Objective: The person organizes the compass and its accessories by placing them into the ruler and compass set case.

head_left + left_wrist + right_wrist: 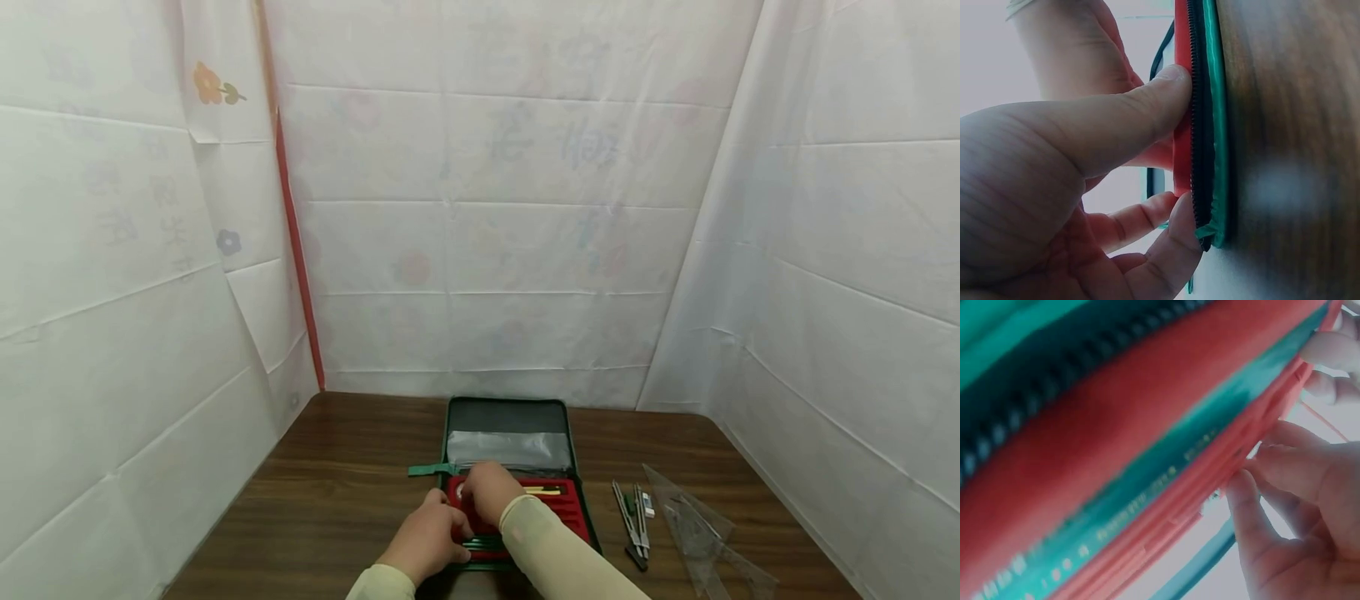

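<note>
An open green zip case [587, 533] lies on the table with a red slotted insert [577, 508] in its near half. Dark green pencils [483, 543] with printed lettering lie in the insert's near slot. My left hand [425, 537] holds the case's left edge, its thumb against the red side and fingertips at the zipped corner [1205, 234]. Over the insert's left part, my right hand [495, 492] pinches a small whitish item [1254, 450] between thumb and fingers, mostly hidden by the fingertips. A yellow and black tool [543, 491] lies in the far slot.
The case's raised lid [510, 417] has a clear pocket; a green strap [425, 471] sticks out left. Right of the case lie metal compasses [637, 525], a small white and blue block [648, 504] and transparent set squares [693, 525]. White sheeting [495, 250] surrounds the wooden table.
</note>
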`<state>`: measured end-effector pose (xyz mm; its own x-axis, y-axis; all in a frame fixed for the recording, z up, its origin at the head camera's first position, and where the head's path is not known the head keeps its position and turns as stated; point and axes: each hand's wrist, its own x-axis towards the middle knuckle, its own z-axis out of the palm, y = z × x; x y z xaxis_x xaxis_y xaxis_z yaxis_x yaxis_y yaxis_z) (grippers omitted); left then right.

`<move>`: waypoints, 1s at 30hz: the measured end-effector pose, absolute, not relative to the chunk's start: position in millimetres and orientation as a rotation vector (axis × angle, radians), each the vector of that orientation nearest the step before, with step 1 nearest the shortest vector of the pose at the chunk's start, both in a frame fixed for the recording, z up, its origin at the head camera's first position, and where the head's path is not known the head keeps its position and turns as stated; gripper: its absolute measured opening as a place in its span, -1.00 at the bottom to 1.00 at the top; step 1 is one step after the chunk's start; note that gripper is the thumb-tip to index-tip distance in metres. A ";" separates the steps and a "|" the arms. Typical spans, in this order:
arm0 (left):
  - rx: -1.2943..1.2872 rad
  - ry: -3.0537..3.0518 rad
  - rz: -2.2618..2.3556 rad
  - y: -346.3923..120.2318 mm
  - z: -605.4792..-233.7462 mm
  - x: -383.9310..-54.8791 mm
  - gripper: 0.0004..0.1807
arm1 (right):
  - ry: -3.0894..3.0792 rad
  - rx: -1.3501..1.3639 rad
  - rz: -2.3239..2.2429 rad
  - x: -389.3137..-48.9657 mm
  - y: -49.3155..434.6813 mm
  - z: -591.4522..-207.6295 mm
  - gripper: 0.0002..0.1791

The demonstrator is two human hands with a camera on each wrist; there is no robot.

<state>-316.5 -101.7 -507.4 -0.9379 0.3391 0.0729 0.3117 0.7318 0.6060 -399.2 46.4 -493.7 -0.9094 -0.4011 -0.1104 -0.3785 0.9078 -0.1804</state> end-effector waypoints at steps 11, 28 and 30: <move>0.570 2.914 0.948 -102.5 -509.3 -315.4 -0.83 | 2.979 -0.768 0.074 -384.3 55.5 -494.7 -0.78; 0.565 2.878 0.966 -100.6 -508.9 -320.5 -0.83 | 2.945 -0.786 0.024 -373.5 61.0 -485.5 -0.63; 0.568 2.874 0.968 -100.7 -509.4 -321.3 -0.84 | 2.935 -0.795 0.037 -369.8 62.0 -483.6 -0.58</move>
<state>-321.3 -100.7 -509.4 -0.9306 0.3606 0.0626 0.3250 0.7357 0.5943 -369.8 62.0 -483.6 -0.8586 -0.5022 -0.1032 -0.5047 0.8633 -0.0030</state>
